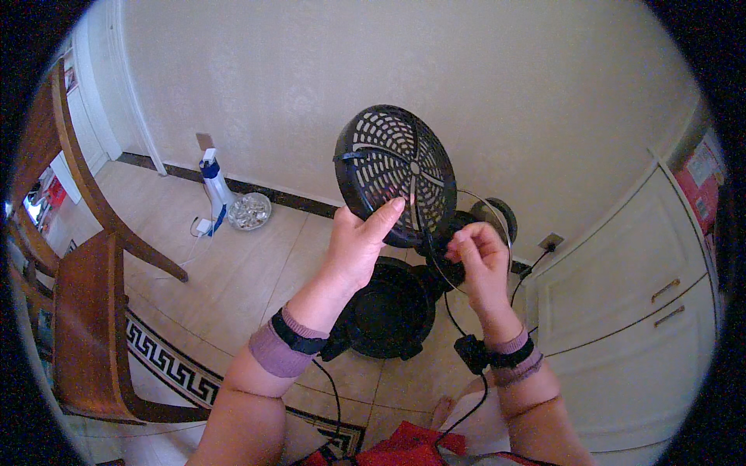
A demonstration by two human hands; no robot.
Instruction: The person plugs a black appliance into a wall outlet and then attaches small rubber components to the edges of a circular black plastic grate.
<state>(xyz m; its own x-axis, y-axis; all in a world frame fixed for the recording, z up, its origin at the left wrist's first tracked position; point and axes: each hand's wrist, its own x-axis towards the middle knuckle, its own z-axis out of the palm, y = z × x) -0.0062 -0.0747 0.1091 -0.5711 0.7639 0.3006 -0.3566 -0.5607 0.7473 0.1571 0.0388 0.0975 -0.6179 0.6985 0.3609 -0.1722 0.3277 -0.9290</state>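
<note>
I hold a round black perforated grille plate (392, 167) up in front of me, tilted on edge. My left hand (359, 245) grips its lower rim, forefinger stretched along the face. My right hand (475, 252) pinches a small black part at the plate's lower right edge, next to a thin wire ring (497, 213). Below on the floor sits a black round pot-shaped basket (388, 311) with a handle toward me. Both wrists wear bands with black straps, and a cable hangs from the right one.
A wooden chair (85, 326) stands at left. A white and blue bottle (214, 182) and a glass bowl (249, 211) sit by the wall. White cabinet doors (622, 303) are at right, with a wall socket (550, 242) beside them. A patterned rug border (167, 361) lies on the tiled floor.
</note>
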